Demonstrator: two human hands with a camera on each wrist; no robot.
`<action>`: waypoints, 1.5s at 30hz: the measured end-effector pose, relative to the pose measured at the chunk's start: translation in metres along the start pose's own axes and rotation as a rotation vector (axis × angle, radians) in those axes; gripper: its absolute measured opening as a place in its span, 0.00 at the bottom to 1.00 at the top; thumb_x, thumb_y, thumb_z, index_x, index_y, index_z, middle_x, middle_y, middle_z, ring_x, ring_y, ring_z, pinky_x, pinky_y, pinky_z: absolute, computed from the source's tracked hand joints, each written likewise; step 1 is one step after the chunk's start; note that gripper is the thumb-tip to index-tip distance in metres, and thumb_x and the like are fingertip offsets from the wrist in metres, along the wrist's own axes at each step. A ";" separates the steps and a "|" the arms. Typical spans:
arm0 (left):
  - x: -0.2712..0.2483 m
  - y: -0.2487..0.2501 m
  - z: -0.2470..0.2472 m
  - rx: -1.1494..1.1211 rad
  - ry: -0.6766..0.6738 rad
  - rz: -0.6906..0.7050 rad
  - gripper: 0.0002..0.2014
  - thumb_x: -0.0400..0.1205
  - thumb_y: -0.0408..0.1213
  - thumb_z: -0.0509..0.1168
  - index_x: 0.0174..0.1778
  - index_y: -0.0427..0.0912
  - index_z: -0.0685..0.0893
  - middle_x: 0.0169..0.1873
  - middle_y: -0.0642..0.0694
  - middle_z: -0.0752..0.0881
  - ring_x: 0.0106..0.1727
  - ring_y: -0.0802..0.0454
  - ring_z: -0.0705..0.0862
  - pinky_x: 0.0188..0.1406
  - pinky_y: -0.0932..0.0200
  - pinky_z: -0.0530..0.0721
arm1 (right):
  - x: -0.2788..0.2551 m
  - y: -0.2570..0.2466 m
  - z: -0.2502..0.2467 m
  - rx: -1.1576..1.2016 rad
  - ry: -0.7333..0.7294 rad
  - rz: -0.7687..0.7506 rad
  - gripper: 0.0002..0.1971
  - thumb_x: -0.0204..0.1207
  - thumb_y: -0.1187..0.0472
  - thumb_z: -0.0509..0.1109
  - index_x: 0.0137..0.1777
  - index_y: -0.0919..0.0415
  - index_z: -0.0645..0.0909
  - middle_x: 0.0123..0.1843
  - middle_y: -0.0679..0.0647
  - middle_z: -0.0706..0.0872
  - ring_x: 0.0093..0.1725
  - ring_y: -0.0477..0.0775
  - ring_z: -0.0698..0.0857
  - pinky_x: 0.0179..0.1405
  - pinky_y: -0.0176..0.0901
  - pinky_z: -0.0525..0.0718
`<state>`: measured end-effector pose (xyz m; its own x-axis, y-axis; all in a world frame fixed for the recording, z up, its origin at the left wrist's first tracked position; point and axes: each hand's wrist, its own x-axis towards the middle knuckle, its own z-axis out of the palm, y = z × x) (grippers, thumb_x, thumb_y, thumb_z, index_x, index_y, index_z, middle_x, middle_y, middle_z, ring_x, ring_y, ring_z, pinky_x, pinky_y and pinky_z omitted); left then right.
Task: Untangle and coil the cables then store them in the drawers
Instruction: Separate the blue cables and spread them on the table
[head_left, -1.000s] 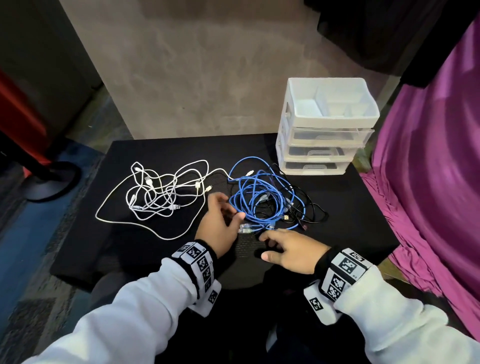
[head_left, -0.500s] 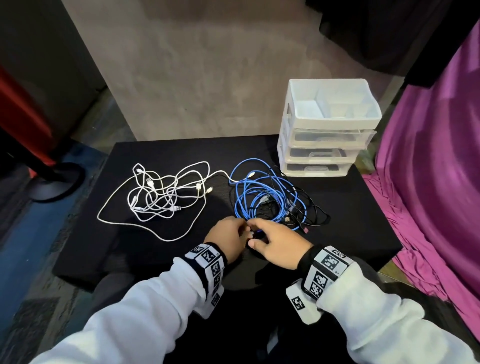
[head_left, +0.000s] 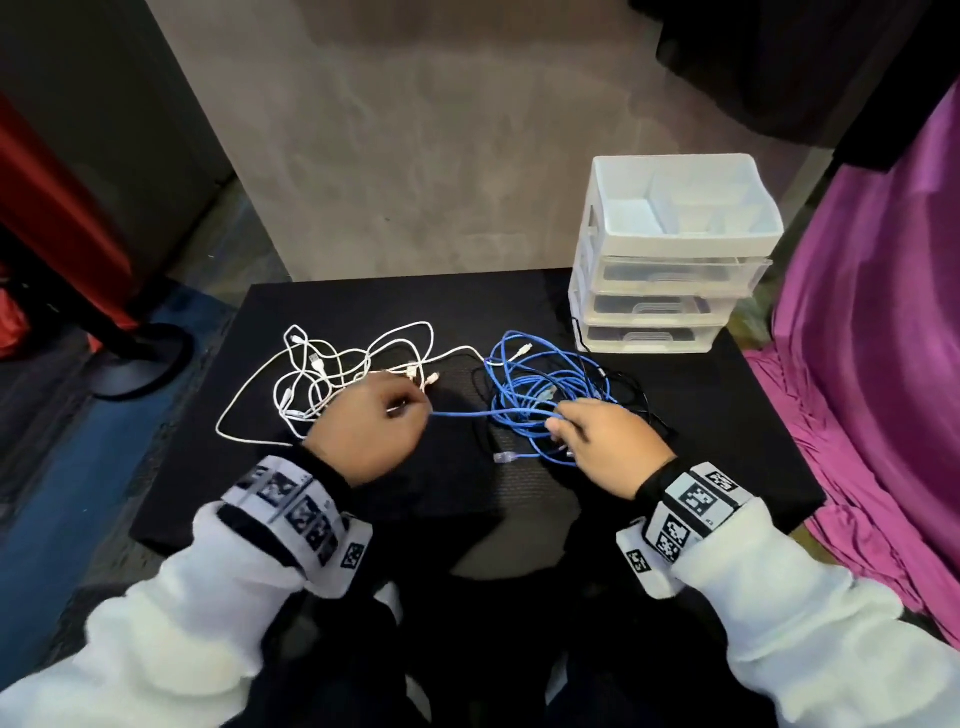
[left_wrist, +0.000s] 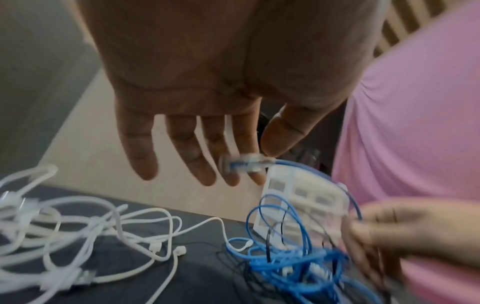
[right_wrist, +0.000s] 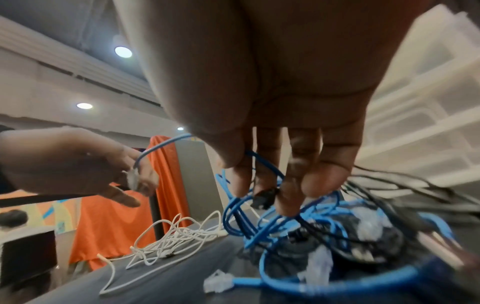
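A tangled blue cable (head_left: 540, 387) lies mid-table, knotted with thin black cables (head_left: 631, 387). My left hand (head_left: 374, 421) pinches its clear plug (left_wrist: 245, 164) between thumb and forefinger, a taut blue strand running right from it. At the tangle, my right hand (head_left: 597, 441) has its thumb and fingers (right_wrist: 291, 185) holding blue loops (right_wrist: 249, 203). A second clear plug (head_left: 505, 457) lies loose on the table. A white cable tangle (head_left: 332, 379) sits to the left. The white three-drawer unit (head_left: 670, 270) stands at the back right, drawers closed.
The black table (head_left: 727, 415) ends close behind my wrists and at the right edge beside a magenta cloth (head_left: 883, 338). A grey wall panel stands behind the table. A dark stand base (head_left: 140, 358) rests on the floor at left.
My hands, together at the tangle's near edge, have parted. The left has drawn the blue plug end leftward, stretching a strand, while the right moved right onto the tangle.
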<state>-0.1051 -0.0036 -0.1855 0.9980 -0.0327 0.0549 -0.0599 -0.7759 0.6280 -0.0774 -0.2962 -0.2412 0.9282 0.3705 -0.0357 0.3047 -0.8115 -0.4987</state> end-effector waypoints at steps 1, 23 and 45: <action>-0.001 0.001 0.007 0.109 0.004 0.110 0.14 0.77 0.56 0.61 0.44 0.55 0.90 0.44 0.60 0.89 0.51 0.56 0.86 0.59 0.54 0.82 | 0.000 -0.005 -0.003 -0.045 -0.006 -0.019 0.16 0.90 0.48 0.60 0.46 0.55 0.81 0.46 0.50 0.85 0.50 0.56 0.83 0.47 0.51 0.78; -0.051 0.021 -0.039 -0.645 -0.330 -0.151 0.20 0.82 0.50 0.69 0.39 0.33 0.89 0.26 0.35 0.85 0.30 0.45 0.84 0.36 0.61 0.83 | 0.014 0.009 -0.020 0.095 0.085 -0.008 0.10 0.87 0.58 0.64 0.43 0.55 0.80 0.39 0.47 0.84 0.40 0.51 0.81 0.45 0.51 0.79; -0.045 0.079 -0.037 -1.180 -0.018 0.179 0.14 0.75 0.41 0.65 0.24 0.46 0.73 0.18 0.53 0.67 0.17 0.57 0.65 0.26 0.58 0.76 | 0.014 0.018 0.003 0.309 0.170 0.000 0.14 0.88 0.55 0.67 0.39 0.53 0.78 0.33 0.46 0.84 0.36 0.42 0.82 0.44 0.44 0.80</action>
<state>-0.1558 -0.0405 -0.1099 0.9730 -0.0972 0.2093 -0.1722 0.2978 0.9390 -0.0600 -0.3044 -0.2532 0.9583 0.2692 0.0957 0.2498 -0.6266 -0.7382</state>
